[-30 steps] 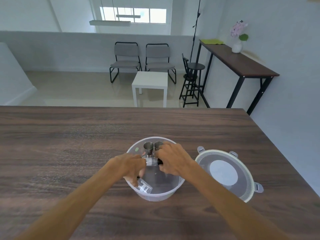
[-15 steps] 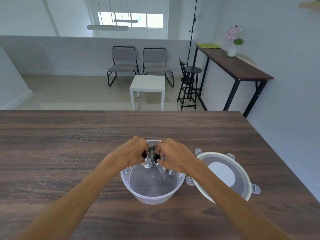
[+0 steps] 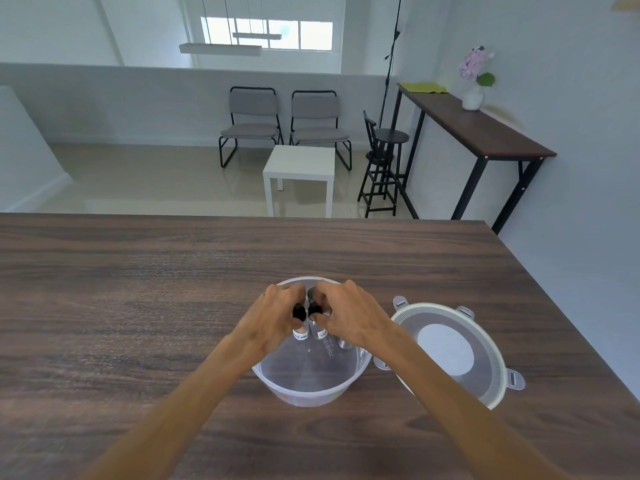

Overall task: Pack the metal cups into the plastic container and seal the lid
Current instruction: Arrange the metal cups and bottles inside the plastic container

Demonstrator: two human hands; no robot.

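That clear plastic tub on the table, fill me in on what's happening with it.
A person has both hands over the round clear plastic container on the dark wooden table. The left hand and right hand each grip a small metal cup, setting them inside along the far wall. Another cup stands under the right hand. The round white-rimmed lid lies flat beside the container, to its right, not yet fitted.

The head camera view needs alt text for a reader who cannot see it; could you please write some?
Both hands, left hand and right hand, hold small metal cups inside a clear plastic container on a dark wooden table. Its round lid lies unsealed on the table to the right.
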